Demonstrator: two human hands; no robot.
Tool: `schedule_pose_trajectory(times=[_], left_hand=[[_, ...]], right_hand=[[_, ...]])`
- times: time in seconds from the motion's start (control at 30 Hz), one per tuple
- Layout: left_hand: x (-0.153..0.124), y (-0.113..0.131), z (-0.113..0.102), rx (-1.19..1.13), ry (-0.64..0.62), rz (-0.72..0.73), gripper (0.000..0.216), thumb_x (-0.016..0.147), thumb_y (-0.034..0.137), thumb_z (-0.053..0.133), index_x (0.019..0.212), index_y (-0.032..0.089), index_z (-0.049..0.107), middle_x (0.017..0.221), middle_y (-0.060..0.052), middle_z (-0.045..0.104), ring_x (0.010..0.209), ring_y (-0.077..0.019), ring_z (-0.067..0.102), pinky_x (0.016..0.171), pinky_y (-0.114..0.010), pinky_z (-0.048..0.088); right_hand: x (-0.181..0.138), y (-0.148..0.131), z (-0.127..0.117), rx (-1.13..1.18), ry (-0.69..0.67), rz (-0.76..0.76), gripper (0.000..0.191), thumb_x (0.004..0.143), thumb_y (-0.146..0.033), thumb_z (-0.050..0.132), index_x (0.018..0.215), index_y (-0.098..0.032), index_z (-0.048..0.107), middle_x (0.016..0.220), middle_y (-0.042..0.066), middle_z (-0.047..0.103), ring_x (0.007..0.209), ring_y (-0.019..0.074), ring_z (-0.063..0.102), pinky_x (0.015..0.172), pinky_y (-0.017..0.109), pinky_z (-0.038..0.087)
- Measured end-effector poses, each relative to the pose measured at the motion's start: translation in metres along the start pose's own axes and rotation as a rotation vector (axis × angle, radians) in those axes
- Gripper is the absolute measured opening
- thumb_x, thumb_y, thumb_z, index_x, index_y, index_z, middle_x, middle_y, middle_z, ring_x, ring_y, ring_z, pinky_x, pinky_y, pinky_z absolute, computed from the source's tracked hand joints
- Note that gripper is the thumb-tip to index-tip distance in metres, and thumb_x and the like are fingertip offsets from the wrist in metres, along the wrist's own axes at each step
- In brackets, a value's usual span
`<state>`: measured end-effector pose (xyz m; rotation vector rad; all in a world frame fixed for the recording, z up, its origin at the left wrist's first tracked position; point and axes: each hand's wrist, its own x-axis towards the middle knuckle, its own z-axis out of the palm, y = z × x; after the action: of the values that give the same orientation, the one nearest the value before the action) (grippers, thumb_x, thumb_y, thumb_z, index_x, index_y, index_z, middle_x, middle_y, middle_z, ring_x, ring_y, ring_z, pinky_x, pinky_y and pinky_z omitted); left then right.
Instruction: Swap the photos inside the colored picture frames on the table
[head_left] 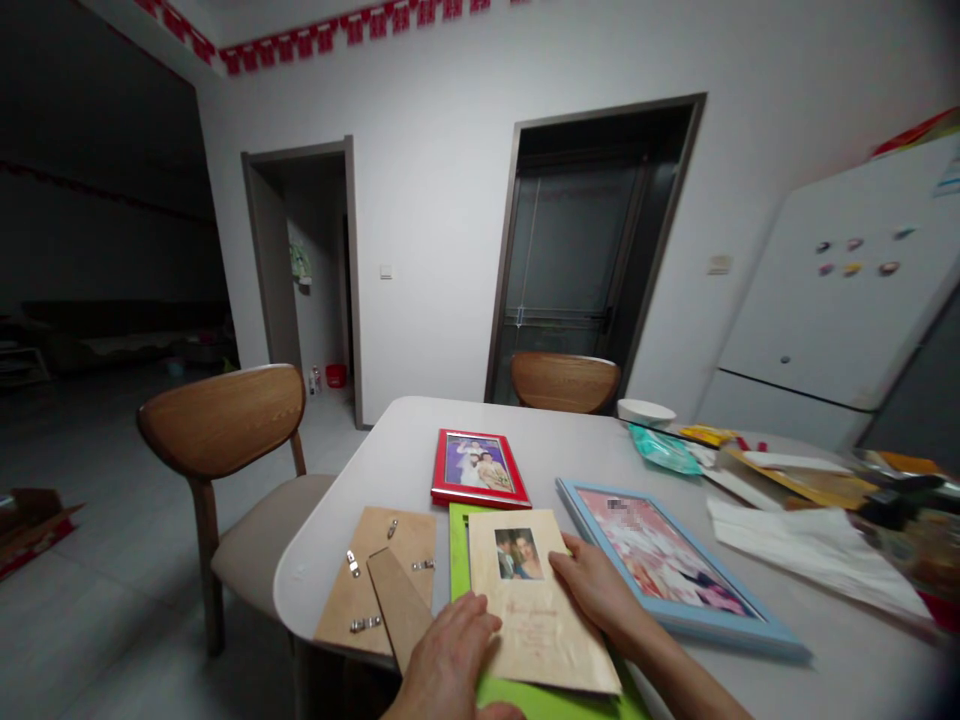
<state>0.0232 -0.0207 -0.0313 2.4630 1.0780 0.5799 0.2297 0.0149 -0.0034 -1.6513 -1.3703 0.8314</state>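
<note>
A cream card (534, 625) with a small photo of two people and faint reddish writing lies over a lime-green picture frame (525, 695), whose edges show round it. My right hand (596, 585) grips the card's right edge, its fingers on the upper side. At the lower left edge of the card rests my left hand (454, 655), thumb and fingers apart, fingertips touching the edge. Left of the frame is a brown backing board (360, 600) with metal clips and a stand strip, partly covered by my left hand.
A red framed photo (439, 480) lies beyond the green frame. To the right is a light-blue framed picture (739, 638). Papers (810, 540), a teal packet (664, 450) and a white bowl (646, 412) crowd the table's right side. Wooden chairs (225, 420) stand around.
</note>
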Motion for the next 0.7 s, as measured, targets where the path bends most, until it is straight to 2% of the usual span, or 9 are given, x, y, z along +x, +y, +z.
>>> schedule_pose_trajectory(times=[0.17, 0.3, 0.37, 0.5, 0.6, 0.7], left_hand=[[-0.001, -0.005, 0.002, -0.036, 0.041, 0.054, 0.066, 0.054, 0.031, 0.071, 0.112, 0.015, 0.047, 0.124, -0.017, 0.043, 0.115, -0.0314, 0.037, 0.093, -0.047, 0.033], [-0.002, -0.007, 0.003, -0.065, 0.067, 0.063, 0.064, 0.053, 0.033, 0.071, 0.111, 0.016, 0.048, 0.123, -0.016, 0.044, 0.114, -0.0308, 0.038, 0.093, -0.046, 0.033], [-0.003, -0.008, 0.003, -0.057, 0.061, 0.062, 0.065, 0.053, 0.033, 0.071, 0.111, 0.015, 0.047, 0.124, -0.017, 0.044, 0.115, -0.0309, 0.037, 0.093, -0.045, 0.033], [-0.003, -0.008, 0.003, -0.031, 0.048, 0.089, 0.061, 0.057, 0.034, 0.069, 0.111, 0.016, 0.047, 0.124, -0.016, 0.044, 0.115, -0.0304, 0.037, 0.093, -0.046, 0.033], [-0.003, -0.003, -0.003, -0.021, 0.022, 0.098, 0.056, 0.059, 0.038, 0.069, 0.108, 0.019, 0.049, 0.122, -0.014, 0.046, 0.115, -0.0300, 0.038, 0.093, -0.046, 0.033], [-0.004, 0.006, -0.014, -0.006, -0.012, 0.091, 0.052, 0.063, 0.039, 0.066, 0.106, 0.017, 0.051, 0.121, -0.014, 0.047, 0.114, -0.0291, 0.038, 0.094, -0.043, 0.033]], right_hand=[[0.000, 0.004, -0.002, 0.031, 0.012, 0.023, 0.044, 0.065, -0.028, 0.037, 0.101, -0.014, 0.057, 0.083, 0.007, 0.068, 0.067, 0.0193, 0.062, 0.058, 0.026, 0.046], [0.000, 0.006, -0.003, 0.160, -0.072, 0.058, 0.046, 0.066, -0.026, 0.037, 0.106, -0.011, 0.052, 0.079, 0.007, 0.068, 0.062, 0.0192, 0.062, 0.056, 0.027, 0.046], [0.001, 0.005, -0.001, 0.146, -0.097, 0.056, 0.045, 0.066, -0.026, 0.037, 0.104, -0.010, 0.054, 0.077, 0.007, 0.068, 0.061, 0.0194, 0.062, 0.054, 0.027, 0.046], [0.002, 0.002, 0.002, -0.030, -0.058, -0.008, 0.040, 0.068, -0.026, 0.035, 0.098, -0.010, 0.057, 0.081, 0.009, 0.067, 0.069, 0.0198, 0.062, 0.059, 0.026, 0.044], [0.002, -0.001, 0.002, -0.295, 0.041, -0.115, 0.036, 0.071, -0.028, 0.036, 0.093, -0.011, 0.058, 0.091, 0.012, 0.064, 0.081, 0.0207, 0.059, 0.069, 0.027, 0.041], [0.000, -0.001, 0.002, -0.580, 0.094, -0.148, 0.035, 0.074, -0.034, 0.035, 0.090, -0.013, 0.058, 0.088, 0.013, 0.063, 0.081, 0.0227, 0.058, 0.069, 0.029, 0.038]])
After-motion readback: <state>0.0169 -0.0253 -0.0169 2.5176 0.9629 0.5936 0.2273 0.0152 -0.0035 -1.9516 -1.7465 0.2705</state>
